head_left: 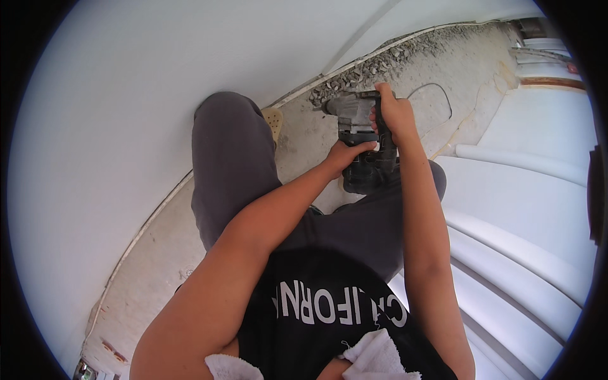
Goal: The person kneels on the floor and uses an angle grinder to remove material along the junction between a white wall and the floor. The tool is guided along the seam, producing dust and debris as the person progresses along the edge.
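Note:
A grey and black power hammer drill (pixel 353 113) is between my hands, its nose turned left toward grey rubble (pixel 386 66) along the wall's base. My right hand (pixel 394 114) is wrapped round its upper rear handle, with the thumb raised along the top. My left hand (pixel 348 154) grips its lower body, fingers partly hidden. A thin dark cable (pixel 443 92) loops on the floor beyond my right hand. The drill's tip is too small to make out clearly.
I am crouched in grey trousers (pixel 231 158) beside a white wall (pixel 107 126), with a beige perforated shoe (pixel 273 123) showing on the concrete floor (pixel 152 237). White stepped or stacked panels (pixel 513 183) fill the right side. A wooden strip (pixel 551 82) lies at upper right.

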Demonstrator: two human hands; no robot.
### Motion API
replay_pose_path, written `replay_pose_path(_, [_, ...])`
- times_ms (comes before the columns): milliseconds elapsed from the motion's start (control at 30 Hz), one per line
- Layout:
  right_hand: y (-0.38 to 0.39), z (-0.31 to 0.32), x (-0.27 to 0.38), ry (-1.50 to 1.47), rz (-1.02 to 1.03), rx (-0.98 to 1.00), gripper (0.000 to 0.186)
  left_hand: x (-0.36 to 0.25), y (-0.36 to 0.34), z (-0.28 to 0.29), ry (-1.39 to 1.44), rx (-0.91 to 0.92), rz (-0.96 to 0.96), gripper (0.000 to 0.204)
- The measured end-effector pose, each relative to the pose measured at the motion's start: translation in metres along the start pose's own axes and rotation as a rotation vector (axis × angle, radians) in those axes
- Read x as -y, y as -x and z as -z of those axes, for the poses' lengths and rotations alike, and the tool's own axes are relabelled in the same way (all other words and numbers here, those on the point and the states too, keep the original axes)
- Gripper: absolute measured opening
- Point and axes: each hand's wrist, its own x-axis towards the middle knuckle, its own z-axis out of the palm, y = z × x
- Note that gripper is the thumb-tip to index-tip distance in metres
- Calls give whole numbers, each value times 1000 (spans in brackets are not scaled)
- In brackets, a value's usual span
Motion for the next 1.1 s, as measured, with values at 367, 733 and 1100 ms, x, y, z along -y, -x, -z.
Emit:
replay_pose_path(367, [-4,-28,-19,279,84,-25,71,24,-4,17,67,-21,-4,50])
replay_pose_path(733, [-6,-67,1,474,170,46,73,29,-15,38,206,-135,28,49])
replay_pose_path(1100, [-43,-34,60,339,110,154,66,-35,-22,-15,343,-154,38,48])
